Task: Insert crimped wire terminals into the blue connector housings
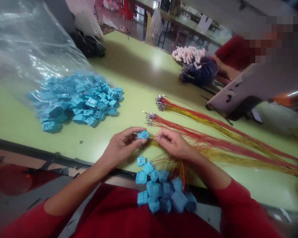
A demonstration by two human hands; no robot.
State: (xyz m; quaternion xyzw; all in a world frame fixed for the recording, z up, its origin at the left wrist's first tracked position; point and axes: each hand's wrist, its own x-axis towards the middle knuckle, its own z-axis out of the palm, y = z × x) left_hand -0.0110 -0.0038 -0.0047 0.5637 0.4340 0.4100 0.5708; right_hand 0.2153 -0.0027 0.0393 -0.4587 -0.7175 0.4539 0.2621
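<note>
Between the thumb and fingers of my left hand [125, 143] is a blue connector housing [143, 135], its face with small holes turned toward my right hand. My right hand [172, 142] pinches a thin wire close to that face; whether the wire's tip is inside a hole I cannot tell. Below my hands, a cluster of blue connectors [161, 190] with red and yellow wires hangs over the table's front edge. Bundles of red and yellow wires [201, 134] with metal terminals [151, 118] at their ends lie to the right.
A heap of loose blue housings [89, 104] spills from a clear plastic bag [39, 43] on the left of the green table [129, 62]. Farther back right are dark wires [201, 71] with pale pink connectors [188, 54]. Beyond a grey panel [240, 86], another person's arm [227, 69] shows.
</note>
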